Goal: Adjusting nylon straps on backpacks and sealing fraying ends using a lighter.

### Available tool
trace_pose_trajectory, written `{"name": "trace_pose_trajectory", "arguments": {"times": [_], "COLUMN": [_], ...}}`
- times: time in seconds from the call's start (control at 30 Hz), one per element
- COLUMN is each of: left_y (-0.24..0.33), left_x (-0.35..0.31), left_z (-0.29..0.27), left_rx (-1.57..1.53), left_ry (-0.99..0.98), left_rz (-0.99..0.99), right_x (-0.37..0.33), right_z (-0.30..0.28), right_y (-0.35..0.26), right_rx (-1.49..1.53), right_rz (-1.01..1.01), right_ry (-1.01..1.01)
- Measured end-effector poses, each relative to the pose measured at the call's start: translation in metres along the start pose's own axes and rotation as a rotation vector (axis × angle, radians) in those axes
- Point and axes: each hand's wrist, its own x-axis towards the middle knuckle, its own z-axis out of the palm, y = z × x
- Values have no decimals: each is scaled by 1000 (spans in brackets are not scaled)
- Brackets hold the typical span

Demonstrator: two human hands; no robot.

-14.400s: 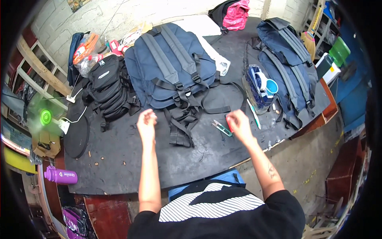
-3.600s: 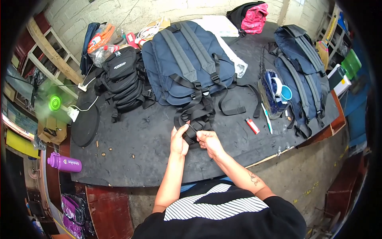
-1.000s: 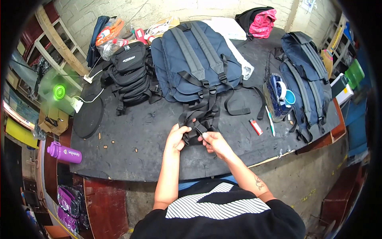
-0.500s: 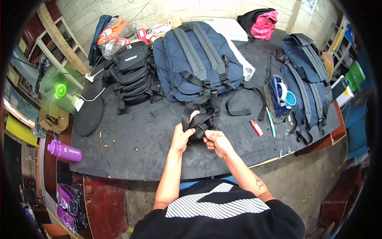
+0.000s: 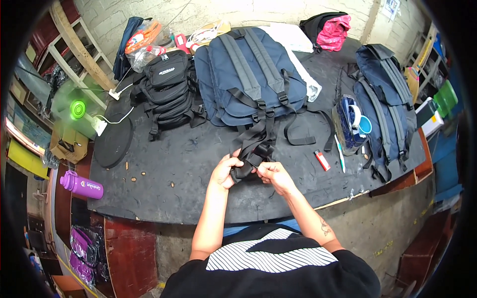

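Both my hands are at a bunched black webbing strap point(image 5: 258, 144) that trails from the lower end of a large navy backpack point(image 5: 293, 94). The backpack lies on the dark table with its grey shoulder straps facing up. My left hand point(image 5: 226, 171) is closed around the gathered webbing, its thumb on top. My right hand point(image 5: 276, 176) pinches a part of the same strap at its right side, close to the left hand's fingers. Folds of webbing hide some fingertips and the exact piece pinched.
A black bag point(image 5: 169, 89) lies left of the backpack, another navy backpack point(image 5: 385, 99) at the right. Right of the strap are a red lighter point(image 5: 322, 160), a toothbrush point(image 5: 340, 154) and a clear case point(image 5: 346, 124). A purple bottle point(image 5: 82, 185) stands by the left edge.
The strap bundle has shifted in my hands and sits slightly lower and further right. My left fingers have curled in more, and my right hand has moved slightly right. Both keep hold.
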Motion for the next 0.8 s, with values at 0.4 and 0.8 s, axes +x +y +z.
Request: {"name": "trace_pose_trajectory", "arguments": {"times": [0.4, 0.8], "left_y": [4, -1], "left_x": [5, 11], "left_z": [4, -3], "left_rx": [-48, 3], "left_ry": [-1, 214], "left_rz": [-37, -7], "right_x": [4, -6], "right_z": [9, 8], "right_y": [3, -4], "right_rx": [25, -191], "right_rz": [-135, -258], "right_ry": [-17, -6]}}
